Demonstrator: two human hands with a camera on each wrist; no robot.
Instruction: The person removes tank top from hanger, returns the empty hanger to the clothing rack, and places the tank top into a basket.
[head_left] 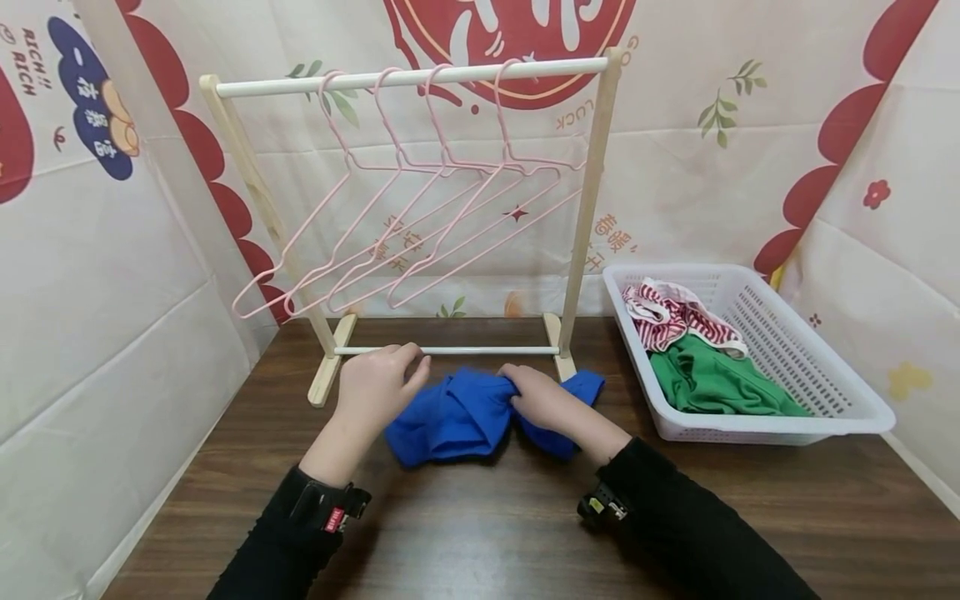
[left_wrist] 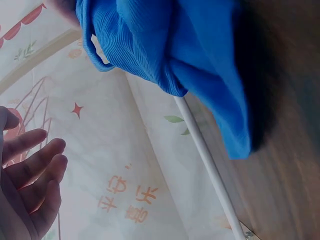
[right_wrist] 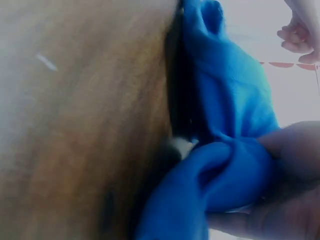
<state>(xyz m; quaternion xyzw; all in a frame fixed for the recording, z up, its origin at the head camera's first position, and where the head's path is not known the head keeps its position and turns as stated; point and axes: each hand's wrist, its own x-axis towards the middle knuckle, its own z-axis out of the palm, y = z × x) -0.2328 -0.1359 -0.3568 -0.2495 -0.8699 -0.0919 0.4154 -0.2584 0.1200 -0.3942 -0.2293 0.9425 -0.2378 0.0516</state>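
Observation:
A crumpled blue garment (head_left: 457,412) with a ribbed edge hangs just over or on the table; its exact kind is hidden by the folds. My right hand (head_left: 538,396) grips it at the bunched middle, and in the right wrist view the thumb and fingers (right_wrist: 295,150) pinch the blue cloth (right_wrist: 235,100). Left of it, my left hand (head_left: 382,383) is raised and holds nothing. The left wrist view shows its fingers (left_wrist: 42,160) loosely bent, apart from the blue garment (left_wrist: 165,45).
Behind the hands stands a wooden rack (head_left: 590,200) with several pink hangers (head_left: 442,167) on its top bar. At the right, a white basket (head_left: 847,417) holds a green garment (head_left: 720,383) and a red-and-white striped garment (head_left: 678,317). Printed cloth walls enclose the brown table (head_left: 480,542).

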